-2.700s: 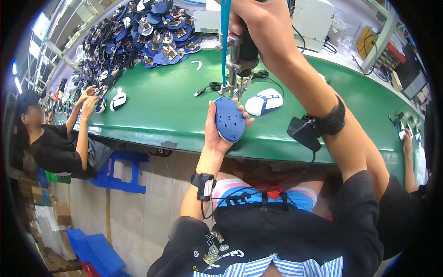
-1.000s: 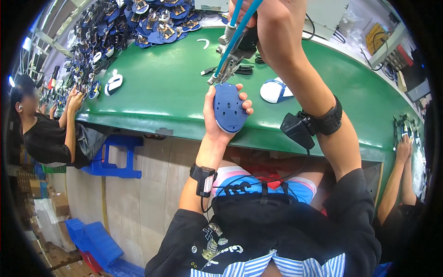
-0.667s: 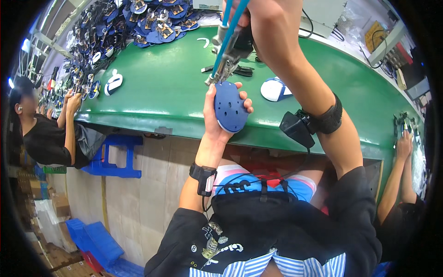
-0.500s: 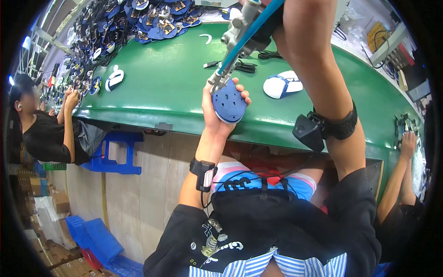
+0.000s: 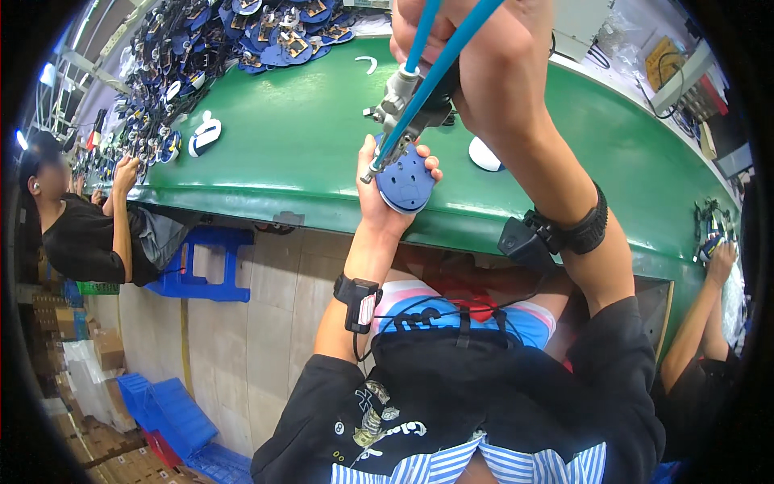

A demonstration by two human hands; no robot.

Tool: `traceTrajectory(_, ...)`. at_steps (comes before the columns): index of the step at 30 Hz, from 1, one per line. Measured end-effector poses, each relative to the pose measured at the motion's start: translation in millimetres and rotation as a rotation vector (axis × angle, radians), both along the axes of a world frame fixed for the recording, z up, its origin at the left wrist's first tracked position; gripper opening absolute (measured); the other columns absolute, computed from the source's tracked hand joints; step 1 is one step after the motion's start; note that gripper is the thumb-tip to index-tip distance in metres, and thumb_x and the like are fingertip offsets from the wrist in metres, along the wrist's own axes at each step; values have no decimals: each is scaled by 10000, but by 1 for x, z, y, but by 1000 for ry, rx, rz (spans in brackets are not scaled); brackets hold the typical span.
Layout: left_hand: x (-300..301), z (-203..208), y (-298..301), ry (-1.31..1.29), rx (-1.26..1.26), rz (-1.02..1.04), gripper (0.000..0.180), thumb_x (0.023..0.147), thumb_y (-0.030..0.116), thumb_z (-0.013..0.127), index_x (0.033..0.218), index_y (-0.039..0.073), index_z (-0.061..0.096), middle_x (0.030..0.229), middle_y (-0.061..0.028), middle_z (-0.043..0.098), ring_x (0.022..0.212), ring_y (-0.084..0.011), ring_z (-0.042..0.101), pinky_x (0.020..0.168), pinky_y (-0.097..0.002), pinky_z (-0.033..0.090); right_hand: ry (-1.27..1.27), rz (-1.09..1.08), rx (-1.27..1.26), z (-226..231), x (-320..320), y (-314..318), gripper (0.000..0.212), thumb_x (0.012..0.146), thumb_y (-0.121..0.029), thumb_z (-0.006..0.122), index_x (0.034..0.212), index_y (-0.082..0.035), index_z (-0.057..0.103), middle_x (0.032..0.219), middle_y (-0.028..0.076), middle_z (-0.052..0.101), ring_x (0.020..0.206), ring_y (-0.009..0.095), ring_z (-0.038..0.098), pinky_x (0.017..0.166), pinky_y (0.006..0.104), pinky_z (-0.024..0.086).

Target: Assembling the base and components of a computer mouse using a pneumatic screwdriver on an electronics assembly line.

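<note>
The left hand point(image 5: 376, 198) is clamped around an oval, dark-blue plastic shell with small holes point(image 5: 413, 187), thumb on one side and fingertips round the other, holding it above a long, glossy green work surface point(image 5: 282, 137). The right hand point(image 5: 504, 44) — apart from the left and higher in view — grips a silver metal tool with a dark body and bright blue tubes point(image 5: 397, 109). The tool's narrow tip overlaps the shell's left edge beside the left thumb; whether it touches, I cannot tell.

A rounded white piece point(image 5: 485, 155) lies to the right, partly hidden by the right forearm. A white-and-dark-blue moulded piece point(image 5: 205, 135) and a small, curved white strip point(image 5: 368, 63) lie farther left, near a heap of dark-blue shells and black cables point(image 5: 278, 40). A co-worker in a black shirt point(image 5: 85, 242) sits at the left.
</note>
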State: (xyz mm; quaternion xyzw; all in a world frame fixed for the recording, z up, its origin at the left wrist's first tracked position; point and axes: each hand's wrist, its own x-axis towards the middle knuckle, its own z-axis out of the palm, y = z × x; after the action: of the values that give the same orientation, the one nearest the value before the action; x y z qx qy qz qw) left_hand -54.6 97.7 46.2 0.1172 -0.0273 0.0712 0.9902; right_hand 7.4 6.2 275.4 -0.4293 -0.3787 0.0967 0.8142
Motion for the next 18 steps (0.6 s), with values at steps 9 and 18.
traceTrajectory(9, 2, 9, -6, 77, 3, 14, 631, 1023, 570, 362, 1199, -1, 563, 949, -151, 621, 875, -293, 598, 810, -424, 516, -97, 94, 49, -24, 17, 6, 170, 941, -130, 671, 833, -9, 621, 587, -20, 509, 440, 58, 437, 409, 216, 324)
traceTrajectory(18, 2, 0, 2, 134, 38, 114, 593, 1002, 558, 418, 1185, 11, 558, 1027, -166, 640, 889, -319, 651, 812, -462, 555, -58, -70, 78, 12, 7, -25, 172, 936, -179, 671, 929, -8, 651, 619, -19, 534, 477, 58, 464, 446, 205, 353)
